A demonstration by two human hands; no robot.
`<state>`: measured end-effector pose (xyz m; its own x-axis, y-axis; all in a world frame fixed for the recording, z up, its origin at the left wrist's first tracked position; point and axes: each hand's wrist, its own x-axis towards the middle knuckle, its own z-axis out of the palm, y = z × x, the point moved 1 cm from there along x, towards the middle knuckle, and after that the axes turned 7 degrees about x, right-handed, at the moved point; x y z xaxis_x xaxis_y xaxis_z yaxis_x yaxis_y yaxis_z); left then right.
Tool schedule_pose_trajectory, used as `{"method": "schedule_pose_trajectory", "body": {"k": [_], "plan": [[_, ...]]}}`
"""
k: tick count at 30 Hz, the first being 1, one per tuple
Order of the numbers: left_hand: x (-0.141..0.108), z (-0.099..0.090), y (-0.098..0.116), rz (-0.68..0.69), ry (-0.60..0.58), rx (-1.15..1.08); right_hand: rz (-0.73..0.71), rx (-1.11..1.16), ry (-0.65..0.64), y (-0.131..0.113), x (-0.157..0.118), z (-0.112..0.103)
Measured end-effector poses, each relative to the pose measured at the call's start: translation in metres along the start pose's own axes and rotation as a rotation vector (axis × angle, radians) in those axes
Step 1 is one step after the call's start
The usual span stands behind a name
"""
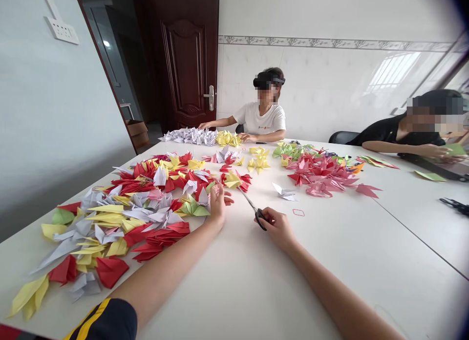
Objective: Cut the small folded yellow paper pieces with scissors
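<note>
1. Tiled wall (322, 86) and dark wooden door (188, 61) behind a long white table (330, 262), with folded paper cranes spread across it.
2. Fingers of the right hand (277, 227) curled together, clamped on the black handles of scissors (251, 203). Blades apparently closed, tips aimed up and left, just short of a red-and-yellow crane (233, 180), with no paper visible between them.
3. Fingers of the left hand (219, 205) spread apart, tips resting on the table, holding nothing. Green crane (194, 208) close by, at the edge of a large mixed heap (110, 218) of red, yellow, white and grey cranes reaching toward the near table edge.
4. Dark sleeve (104, 320) with yellow stripes on the left arm, beside that heap.
5. Small white crane (284, 192) lying apart, right of the scissors. Little red loop (298, 212) nearby, too small to identify.
6. Farther out, a pink-and-red heap (322, 171), yellow cranes (225, 138) and a white row (190, 136) before a seated person (262, 120) across the table.
7. At the right, another person (399, 135) in a black top, one hand near a flat green sheet (454, 149); second green sheet (430, 176) loose on the table.
8. Done so far: many cranes fully folded, some heaps mixed, others mostly one colour. Left: flat green paper at the right end.
</note>
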<state>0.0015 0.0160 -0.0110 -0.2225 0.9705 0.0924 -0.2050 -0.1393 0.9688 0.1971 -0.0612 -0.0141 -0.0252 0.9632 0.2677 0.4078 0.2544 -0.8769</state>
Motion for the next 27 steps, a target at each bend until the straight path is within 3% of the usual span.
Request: {"method": "schedule_pose_trajectory", "body": {"k": [4,7,9,12,15,21,27], "plan": [[-0.001,0.0,-0.001,0.013,-0.004,0.039,-0.2,-0.038,0.189,-0.003,-0.012,-0.006],[-0.002,0.0,-0.001,0.033,-0.028,0.065,-0.28,-0.035,0.259,-0.003,-0.017,-0.006],[-0.002,0.0,-0.001,0.043,-0.035,0.083,-0.249,0.01,0.315,-0.002,-0.015,-0.006],[-0.001,0.0,-0.001,0.045,-0.044,0.1,-0.001,0.134,0.38,0.0,-0.006,-0.005],[0.0,0.0,-0.002,0.048,-0.052,0.098,0.202,0.243,0.317,0.0,0.001,-0.005],[0.0,0.001,-0.003,0.036,-0.08,0.092,0.194,0.254,0.191,-0.003,-0.001,-0.002],[-0.003,0.004,-0.002,0.031,-0.132,0.112,0.223,0.308,0.148,0.003,-0.001,-0.002]]}}
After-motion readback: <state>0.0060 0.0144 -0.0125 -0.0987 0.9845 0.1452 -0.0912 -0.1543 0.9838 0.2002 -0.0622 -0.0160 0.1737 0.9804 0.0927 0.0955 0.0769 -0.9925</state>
